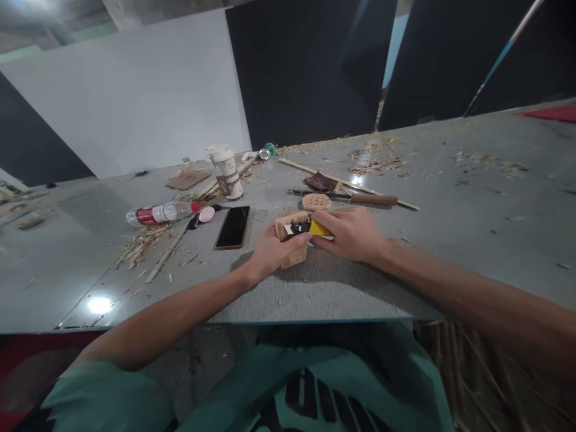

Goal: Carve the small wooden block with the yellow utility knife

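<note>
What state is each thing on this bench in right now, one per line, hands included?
Left hand: gripping the wood block.
Right hand: closed on a yellow tool at the block.
Wood block: upright, held between both hands.
Bottle: lying on its side, red cap on.
Cup: upright, lidded.
Phone: flat, screen dark.
Can: tipped over.
Wooden-handled tool: lying flat, untouched.
Perforated disc: lying flat.
</note>
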Tool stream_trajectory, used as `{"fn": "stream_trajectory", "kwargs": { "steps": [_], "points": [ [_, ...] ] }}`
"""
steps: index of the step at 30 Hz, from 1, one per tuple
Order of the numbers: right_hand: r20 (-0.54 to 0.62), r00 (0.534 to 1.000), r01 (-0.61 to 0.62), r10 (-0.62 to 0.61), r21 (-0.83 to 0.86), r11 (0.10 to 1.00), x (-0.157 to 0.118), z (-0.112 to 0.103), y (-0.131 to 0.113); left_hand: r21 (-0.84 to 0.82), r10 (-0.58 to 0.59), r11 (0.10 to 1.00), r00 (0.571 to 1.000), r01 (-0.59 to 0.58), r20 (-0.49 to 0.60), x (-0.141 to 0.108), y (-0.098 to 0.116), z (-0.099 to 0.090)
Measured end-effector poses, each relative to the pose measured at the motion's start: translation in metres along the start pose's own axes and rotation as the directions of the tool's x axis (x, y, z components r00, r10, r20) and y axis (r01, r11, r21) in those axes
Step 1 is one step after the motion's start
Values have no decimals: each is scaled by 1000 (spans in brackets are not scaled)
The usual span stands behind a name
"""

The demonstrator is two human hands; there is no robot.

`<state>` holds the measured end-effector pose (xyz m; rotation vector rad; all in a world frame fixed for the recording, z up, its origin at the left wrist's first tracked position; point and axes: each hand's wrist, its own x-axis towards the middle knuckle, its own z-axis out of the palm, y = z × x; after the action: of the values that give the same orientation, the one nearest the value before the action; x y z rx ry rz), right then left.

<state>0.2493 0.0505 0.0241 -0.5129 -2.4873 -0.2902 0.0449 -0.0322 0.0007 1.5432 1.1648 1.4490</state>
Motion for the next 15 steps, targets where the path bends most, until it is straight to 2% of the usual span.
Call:
{"fn": "stream_trajectory", "kwargs": {
  "steps": [7,15],
  "points": [
    [-3,1000,17,-17,-3,1000,-1,1,0,-10,-24,1000,1000,24,2,0,1,0],
    [-22,999,-26,26,-7,1000,-4,9,-3,-1,-18,1000,1000,18,-12,2,-3,1]
  ]
}}
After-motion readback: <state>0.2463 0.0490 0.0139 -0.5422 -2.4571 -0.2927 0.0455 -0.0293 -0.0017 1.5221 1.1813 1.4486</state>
